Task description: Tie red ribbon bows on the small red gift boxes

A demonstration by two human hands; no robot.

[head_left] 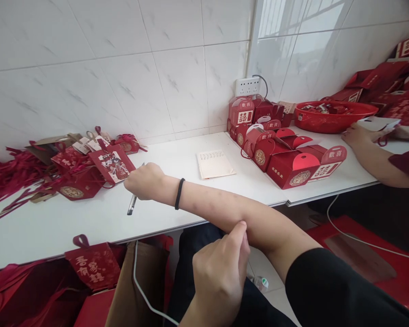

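Note:
My right arm reaches across to the left over the white table, and my right hand [145,181] is a fist closed on a black and clear pen [132,205]. The pen's lower end sticks out below the fist. Beside that fist lies a red printed gift box [113,164]. My left hand [221,268] is curled shut, with its fingertips against my right forearm near the elbow; nothing shows in it. An open notebook page [215,164] with handwriting lies on the table behind the forearm.
Red gift boxes [289,170] stand at the right, near a red basin [336,117] of small packets. Another person's hand [357,136] holds a white item there. Ribbons [17,175] and boxes lie at the left. Below the table edge [98,245] are a carton [139,281] and a white cable.

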